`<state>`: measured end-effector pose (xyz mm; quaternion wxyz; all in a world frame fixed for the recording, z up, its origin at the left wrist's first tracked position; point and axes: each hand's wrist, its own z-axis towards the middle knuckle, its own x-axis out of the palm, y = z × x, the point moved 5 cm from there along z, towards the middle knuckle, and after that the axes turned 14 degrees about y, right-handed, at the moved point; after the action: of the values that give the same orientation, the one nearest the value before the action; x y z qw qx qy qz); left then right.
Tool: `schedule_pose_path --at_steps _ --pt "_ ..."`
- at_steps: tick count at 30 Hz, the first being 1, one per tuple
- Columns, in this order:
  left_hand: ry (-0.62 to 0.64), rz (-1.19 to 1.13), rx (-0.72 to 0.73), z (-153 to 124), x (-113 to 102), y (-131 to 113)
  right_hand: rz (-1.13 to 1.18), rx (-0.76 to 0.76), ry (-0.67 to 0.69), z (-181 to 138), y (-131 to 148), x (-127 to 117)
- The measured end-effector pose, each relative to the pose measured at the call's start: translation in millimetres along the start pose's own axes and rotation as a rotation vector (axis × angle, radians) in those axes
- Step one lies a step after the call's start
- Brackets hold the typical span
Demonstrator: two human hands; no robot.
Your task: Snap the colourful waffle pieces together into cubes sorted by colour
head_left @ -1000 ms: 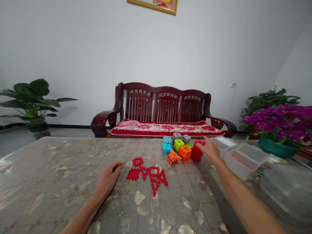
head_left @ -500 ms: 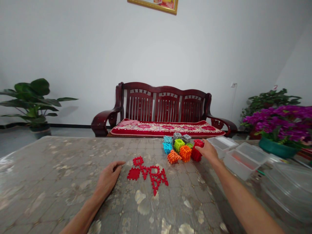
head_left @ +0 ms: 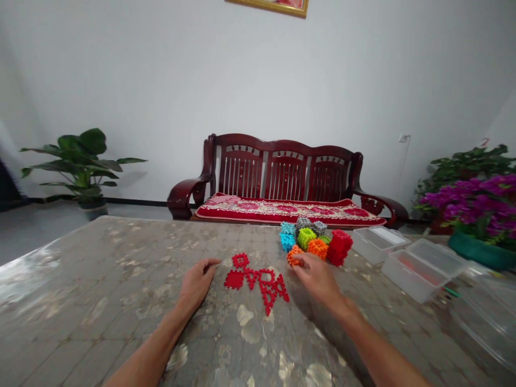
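Several flat red puzzle pieces point(head_left: 258, 279) lie joined together on the patterned table point(head_left: 100, 279). My left hand point(head_left: 196, 281) rests flat and open on the table just left of them, fingertips near the leftmost piece. My right hand point(head_left: 316, 276) hovers right of the red pieces, fingers loosely curled and empty, fingertips beside an orange cube point(head_left: 295, 255). Behind it stands a cluster of assembled cubes: red point(head_left: 339, 247), orange point(head_left: 318, 248), green point(head_left: 306, 237), blue point(head_left: 287, 241) and grey point(head_left: 310, 226).
Clear plastic boxes point(head_left: 411, 260) stand at the right of the table, with a pot of purple flowers point(head_left: 475, 215) beyond. A dark wooden bench point(head_left: 282, 185) with a red cushion sits behind the table. A green plant point(head_left: 83, 161) stands at the left wall.
My right hand let go of the red cube at the cluster and drew back left towards the flat red pieces. The view shifted left a little. My left hand stayed put.
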<state>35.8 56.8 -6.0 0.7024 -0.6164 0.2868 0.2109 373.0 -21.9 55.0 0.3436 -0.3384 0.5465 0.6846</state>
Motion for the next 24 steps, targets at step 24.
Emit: schedule_pose_path --at_steps 24 --pt "-0.006 -0.08 -0.006 -4 1 -7 -0.028 -0.126 0.313 36 87 100"
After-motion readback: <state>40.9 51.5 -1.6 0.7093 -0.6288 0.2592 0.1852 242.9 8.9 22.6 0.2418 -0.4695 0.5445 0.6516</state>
